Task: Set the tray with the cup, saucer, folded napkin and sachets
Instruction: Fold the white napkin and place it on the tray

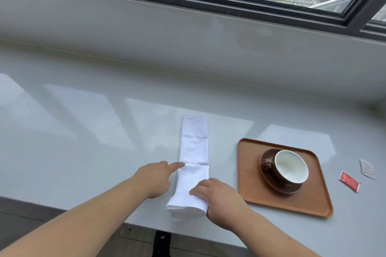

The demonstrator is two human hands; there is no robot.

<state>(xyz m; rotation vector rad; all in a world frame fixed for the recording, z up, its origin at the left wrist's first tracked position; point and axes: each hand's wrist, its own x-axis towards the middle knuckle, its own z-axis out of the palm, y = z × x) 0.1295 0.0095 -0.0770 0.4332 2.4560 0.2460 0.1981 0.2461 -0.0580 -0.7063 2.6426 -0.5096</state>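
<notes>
A white napkin (193,152) lies on the counter folded into a long narrow strip that runs away from me. My left hand (155,177) touches its left edge with the forefinger stretched out. My right hand (217,196) rests on the strip's near right corner, fingers pressing the cloth. Right of the napkin sits a brown wooden tray (248,190). On it stands a brown cup (289,168), white inside, upright on a brown saucer (271,182). Two sachets lie on the counter right of the tray: a red sachet (349,181) and a white sachet (367,169).
The glossy grey counter (94,121) runs under a window sill (188,33) at the back. Its near edge passes just below my wrists, with the floor and a dark shoe (161,244) beneath.
</notes>
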